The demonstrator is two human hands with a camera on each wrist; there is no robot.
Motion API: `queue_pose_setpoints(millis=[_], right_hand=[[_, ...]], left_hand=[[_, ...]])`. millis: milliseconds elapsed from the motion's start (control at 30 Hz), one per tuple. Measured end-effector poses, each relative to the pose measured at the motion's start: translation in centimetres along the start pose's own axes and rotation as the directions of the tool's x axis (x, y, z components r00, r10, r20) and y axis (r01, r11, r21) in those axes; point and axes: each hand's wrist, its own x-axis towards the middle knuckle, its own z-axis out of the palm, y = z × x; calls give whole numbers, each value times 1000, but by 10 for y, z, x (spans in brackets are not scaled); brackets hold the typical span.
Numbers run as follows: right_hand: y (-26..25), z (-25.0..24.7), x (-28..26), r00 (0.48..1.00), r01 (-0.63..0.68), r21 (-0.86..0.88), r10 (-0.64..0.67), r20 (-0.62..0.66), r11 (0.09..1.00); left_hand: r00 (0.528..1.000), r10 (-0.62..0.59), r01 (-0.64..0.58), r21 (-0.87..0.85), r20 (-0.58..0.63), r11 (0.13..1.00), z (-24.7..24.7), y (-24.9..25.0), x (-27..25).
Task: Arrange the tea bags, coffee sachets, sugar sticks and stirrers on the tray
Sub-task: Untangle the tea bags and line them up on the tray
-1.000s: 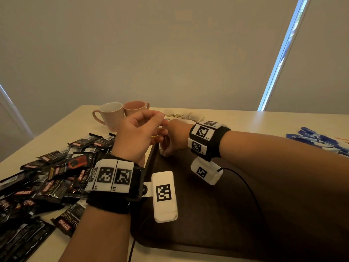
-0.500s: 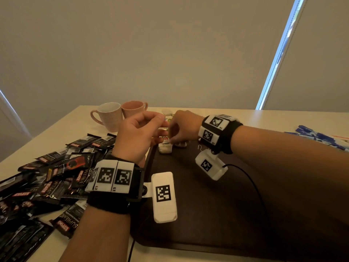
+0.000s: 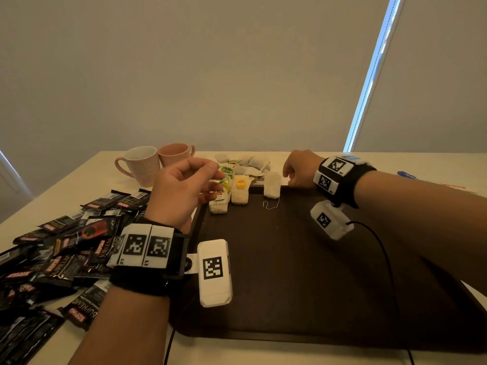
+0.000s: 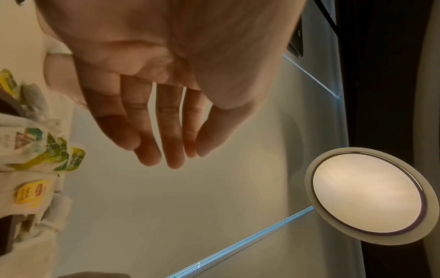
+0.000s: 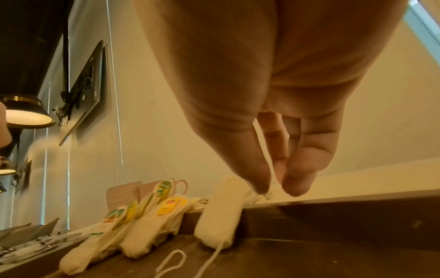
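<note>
My hands have drawn apart over the far edge of the tray.

The coffee sachets (image 3: 68,248) lie heaped on the table left of the tray (image 3: 303,272). My left hand (image 3: 181,191) hovers at the tray's far left corner, fingers loosely extended and holding nothing. Three tea bags (image 3: 240,192) now lean against the far rim, uncovered. My right hand (image 3: 300,168), half a second ago meeting the left, has swung right to the far rim, fingertips (image 5: 262,180) together, pointing down beside the loose tea bag pile (image 3: 250,164); whether they pinch anything I cannot tell.
</note>
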Motion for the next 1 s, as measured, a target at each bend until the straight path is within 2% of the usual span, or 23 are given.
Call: queue_pose_setpoints(millis=[167,567,667,767,867,933,1000], right_hand=[[8,4,1,993,-57,26,54,106,998],[6,4,-5,987,-49,91,34,156,995],[6,-11,-1,993,-43,116,29,118,992],[4,-36,13,999,-5,23,4,46,1000],[-5,-51,37,997,74,-180,-74,7,981],[-10,-48,56,990,139,-278,-136,31,950],[-15,-40,76,979,197,-285,-172,111,938]], left_hand=[[1000,3,-3,10,4,1000,-1,1,0],[1000,25,-25,-31,2,999,1,7,-4],[1000,20,-20,-23,1,1000,1,6,-3],[1000,17,-17,-23,-3,1000,2,5,-4],[1000,15,-14,-24,8,1000,4,4,-5],[1000,11,-11,-24,18,1000,5,4,-5],[1000,3,-3,-19,15,1000,7,2,-4]])
